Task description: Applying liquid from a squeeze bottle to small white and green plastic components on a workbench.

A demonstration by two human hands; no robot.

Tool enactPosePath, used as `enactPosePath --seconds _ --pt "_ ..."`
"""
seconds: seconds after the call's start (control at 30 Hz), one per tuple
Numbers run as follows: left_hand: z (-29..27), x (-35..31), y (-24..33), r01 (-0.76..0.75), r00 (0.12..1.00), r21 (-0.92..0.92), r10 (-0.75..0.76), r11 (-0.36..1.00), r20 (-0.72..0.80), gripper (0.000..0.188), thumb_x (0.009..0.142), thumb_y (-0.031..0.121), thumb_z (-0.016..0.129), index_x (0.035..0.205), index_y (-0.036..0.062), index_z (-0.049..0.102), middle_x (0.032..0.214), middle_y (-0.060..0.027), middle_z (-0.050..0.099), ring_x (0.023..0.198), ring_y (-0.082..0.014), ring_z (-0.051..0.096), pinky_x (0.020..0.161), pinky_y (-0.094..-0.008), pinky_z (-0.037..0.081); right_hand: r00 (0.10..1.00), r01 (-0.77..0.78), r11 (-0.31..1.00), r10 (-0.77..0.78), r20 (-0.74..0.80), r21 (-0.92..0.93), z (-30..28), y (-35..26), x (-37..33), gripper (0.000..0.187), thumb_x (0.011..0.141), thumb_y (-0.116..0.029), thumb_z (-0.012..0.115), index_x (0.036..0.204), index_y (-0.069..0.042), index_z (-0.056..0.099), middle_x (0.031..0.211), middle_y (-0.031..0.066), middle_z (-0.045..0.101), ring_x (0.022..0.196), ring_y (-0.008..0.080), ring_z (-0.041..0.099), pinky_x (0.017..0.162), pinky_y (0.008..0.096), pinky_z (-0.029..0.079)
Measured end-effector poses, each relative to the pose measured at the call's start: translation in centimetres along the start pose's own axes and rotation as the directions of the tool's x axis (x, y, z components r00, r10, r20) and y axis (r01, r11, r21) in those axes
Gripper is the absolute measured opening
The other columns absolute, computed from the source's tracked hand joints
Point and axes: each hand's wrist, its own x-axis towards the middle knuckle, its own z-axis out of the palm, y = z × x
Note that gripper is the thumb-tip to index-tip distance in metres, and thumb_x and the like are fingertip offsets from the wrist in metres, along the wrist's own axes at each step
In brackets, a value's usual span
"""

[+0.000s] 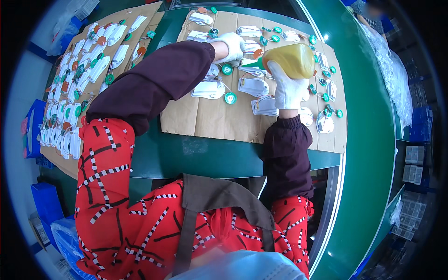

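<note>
My right hand (289, 88), in a white glove, grips a yellow squeeze bottle (295, 60). The bottle lies tilted on its side, its green nozzle (254, 64) pointing left toward my other hand. My left hand (229, 48), also gloved, reaches over the far middle of the cardboard sheet (200, 122) with its fingers curled down among white plastic housings. What those fingers hold is hidden. Close to it lie a round green-rimmed part (227, 69) and a white housing (208, 89), which is wired to another green disc (230, 98). More white housings (253, 87) lie below the nozzle.
Several wired housings with small green boards (328, 111) line the sheet's right side. A second cardboard (65, 161) at left is crowded with similar white parts (99, 68). Blue bins (35, 126) stand beyond it. A person (368, 14) is at the far right, near plastic wrapping (389, 70).
</note>
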Motion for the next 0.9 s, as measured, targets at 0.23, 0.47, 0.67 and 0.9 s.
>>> enactPosePath --seconds 0.23,0.47,0.67,0.9 --pt "0.0 -0.3 0.3 0.005 1.0 -0.016 -0.005 1.0 0.011 0.019 0.074 -0.001 0.053 0.092 -0.0034 0.059 0.081 -0.0115 0.063 0.065 -0.0161 0.064 0.057 -0.0256 0.052 0.995 0.055 0.998 -0.053 -0.088 0.016 0.3 -0.4 -0.1 0.04 0.066 -0.007 0.073 0.102 0.003 0.056 0.095 0.01 0.061 0.081 0.0152 0.059 0.07 0.0245 0.048" --pt "0.0 0.0 0.0 0.002 1.0 0.013 -0.002 1.0 0.004 0.021 0.074 -0.002 0.053 0.093 -0.0032 0.059 0.083 -0.0119 0.063 0.066 -0.0169 0.064 0.058 -0.0262 0.053 0.996 0.046 0.998 -0.048 -0.074 -0.033 0.3 -0.6 -0.3 0.04 0.066 -0.008 0.074 0.101 0.002 0.056 0.095 0.0097 0.061 0.082 0.0149 0.059 0.071 0.0241 0.047" --pt "0.0 0.0 0.0 -0.001 1.0 0.009 0.001 1.0 0.002 0.021 0.073 -0.001 0.054 0.094 -0.0027 0.059 0.083 -0.0116 0.063 0.066 -0.0168 0.064 0.058 -0.0262 0.053 0.995 0.065 0.998 -0.066 -0.072 -0.015 0.4 -0.2 -0.3 0.041 0.065 -0.007 0.074 0.101 0.002 0.056 0.095 0.0092 0.061 0.083 0.0152 0.059 0.071 0.0247 0.048" --pt "0.0 -0.1 0.2 0.012 1.0 0.006 -0.012 1.0 -0.003 0.019 0.074 -0.001 0.054 0.092 -0.0023 0.06 0.082 -0.0111 0.063 0.065 -0.0162 0.064 0.057 -0.0258 0.052 0.997 0.057 0.998 -0.057 -0.049 -0.009 0.2 0.8 0.0 0.056 0.062 -0.012 0.078 0.108 0.0 0.048 0.1 0.0095 0.057 0.088 0.0165 0.057 0.075 0.0267 0.047"
